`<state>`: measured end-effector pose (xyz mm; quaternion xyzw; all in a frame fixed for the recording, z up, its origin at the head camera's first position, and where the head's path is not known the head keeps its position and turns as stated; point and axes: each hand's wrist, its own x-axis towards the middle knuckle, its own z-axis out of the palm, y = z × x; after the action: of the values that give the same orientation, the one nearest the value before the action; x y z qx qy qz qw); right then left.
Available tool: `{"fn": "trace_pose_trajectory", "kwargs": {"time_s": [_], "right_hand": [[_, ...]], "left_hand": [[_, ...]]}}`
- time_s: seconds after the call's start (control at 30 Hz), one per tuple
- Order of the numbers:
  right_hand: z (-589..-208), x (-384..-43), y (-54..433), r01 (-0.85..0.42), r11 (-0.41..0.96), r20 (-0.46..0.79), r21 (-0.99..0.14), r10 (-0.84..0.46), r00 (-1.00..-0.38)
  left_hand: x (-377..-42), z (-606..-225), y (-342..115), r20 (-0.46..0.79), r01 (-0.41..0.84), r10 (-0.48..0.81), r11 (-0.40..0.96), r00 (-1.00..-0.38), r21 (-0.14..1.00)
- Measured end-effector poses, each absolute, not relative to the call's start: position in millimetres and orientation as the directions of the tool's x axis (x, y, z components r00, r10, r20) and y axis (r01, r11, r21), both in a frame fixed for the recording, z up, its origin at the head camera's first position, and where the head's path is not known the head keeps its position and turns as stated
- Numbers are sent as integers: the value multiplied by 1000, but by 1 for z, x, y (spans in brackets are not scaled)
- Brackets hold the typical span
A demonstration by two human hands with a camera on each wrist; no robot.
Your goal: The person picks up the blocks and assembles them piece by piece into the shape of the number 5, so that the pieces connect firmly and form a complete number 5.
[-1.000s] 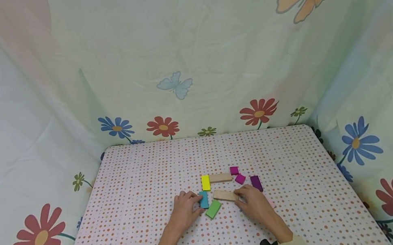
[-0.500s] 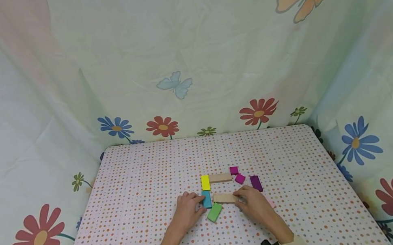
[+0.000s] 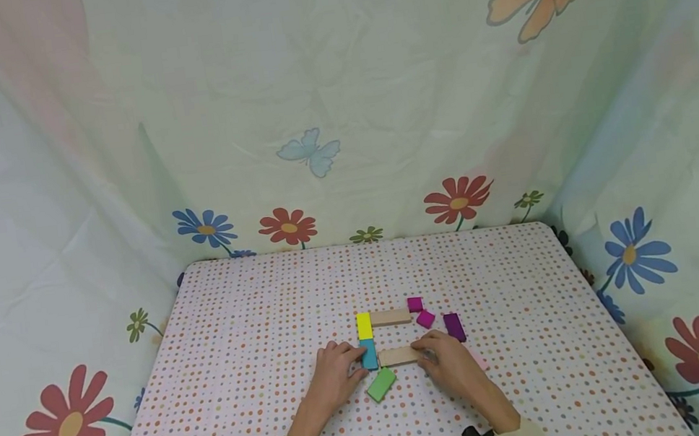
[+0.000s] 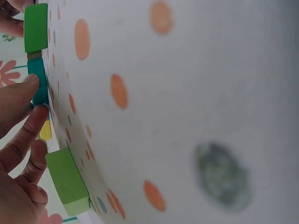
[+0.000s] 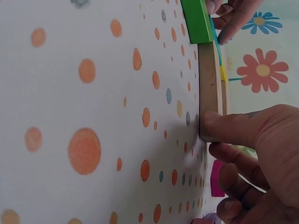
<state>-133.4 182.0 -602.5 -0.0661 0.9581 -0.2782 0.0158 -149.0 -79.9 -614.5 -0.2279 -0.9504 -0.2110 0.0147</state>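
Note:
My left hand holds a blue block between thumb and index finger; it lies end to end with a yellow block. My right hand pinches the right end of a plain wooden plank, as the right wrist view also shows. The plank's left end is close beside the blue block. Just below them a green block lies at a slant. In the left wrist view a lighter green block sits near the curled outer fingers of my left hand; the head view hides it.
Another wooden plank runs right from the yellow block. Magenta cubes lie at its far end, with a purple block farther right. A pink piece shows partly behind my right hand. A dotted cloth covers the table.
The blue block has moved right and up against the yellow block's near end. The plank in my right hand has turned straighter. The green block has slid slightly toward me.

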Motion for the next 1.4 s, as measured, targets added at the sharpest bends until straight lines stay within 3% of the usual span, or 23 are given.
{"fn": "trace_pose_trajectory", "kwargs": {"time_s": [1.4], "right_hand": [[-612,-141,173,-163,844,126,-511,-114,-985]], "left_hand": [[-147,-613,-79,135,455,436,826,-890,333]]}}
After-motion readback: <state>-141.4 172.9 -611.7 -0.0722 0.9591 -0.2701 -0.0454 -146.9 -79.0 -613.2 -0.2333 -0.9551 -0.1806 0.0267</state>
